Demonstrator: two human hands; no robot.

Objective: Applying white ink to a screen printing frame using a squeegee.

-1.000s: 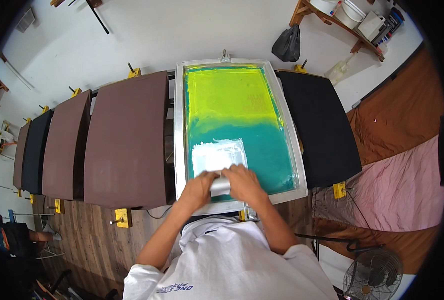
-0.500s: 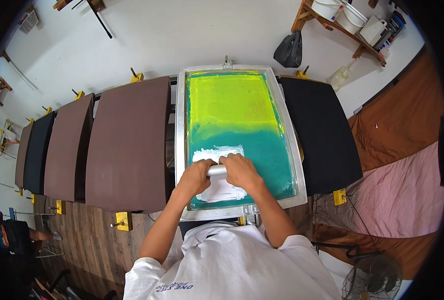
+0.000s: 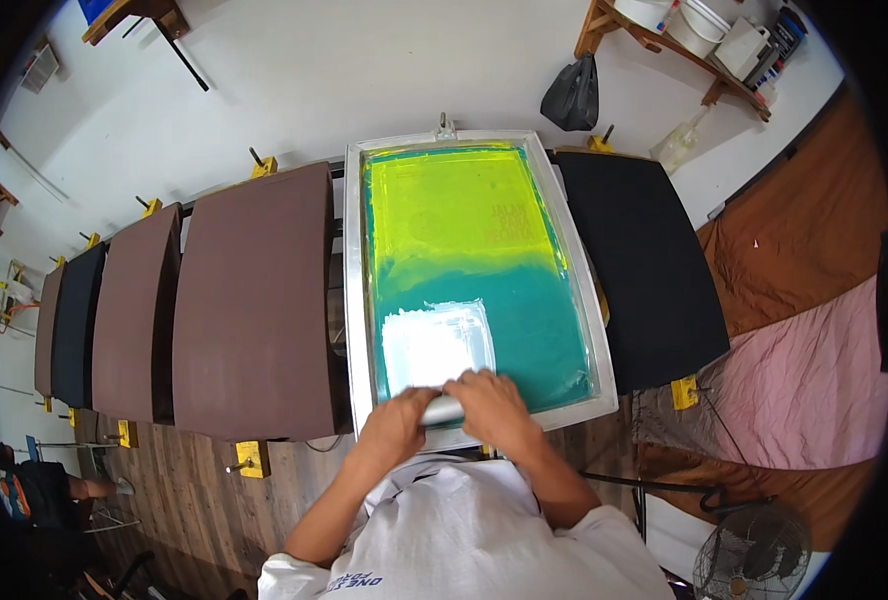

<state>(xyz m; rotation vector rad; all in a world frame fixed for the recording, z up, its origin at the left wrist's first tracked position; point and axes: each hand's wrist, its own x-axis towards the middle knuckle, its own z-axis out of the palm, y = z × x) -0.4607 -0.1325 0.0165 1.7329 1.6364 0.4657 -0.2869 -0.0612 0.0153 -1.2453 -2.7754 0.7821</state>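
Observation:
Both my hands grip a pale-handled squeegee (image 3: 444,409) near the front end of a screen-printing frame (image 3: 355,300). My left hand (image 3: 396,428) is closed on its left part, my right hand (image 3: 494,408) on its right part. The squeegee's blade is hidden under handle and hands. Just beyond it, a squarish patch of white ink (image 3: 434,342) lies on the teal mesh (image 3: 534,330). The far half of the mesh is yellow-green (image 3: 444,195), with faint marks at its right. A metal clamp (image 3: 445,127) stands at the frame's far end.
Brown-covered printing boards (image 3: 254,300) line up to the left; a black-covered board (image 3: 644,270) is at the right. Yellow brackets (image 3: 253,459) stick out at their ends. A shelf with white buckets (image 3: 700,30), a hanging black bag (image 3: 570,93) and a fan (image 3: 751,553) surround the row.
My hands have pulled the squeegee toward me, from the middle of the white patch to the frame's near end. More of the white ink now shows. The view has shifted slightly.

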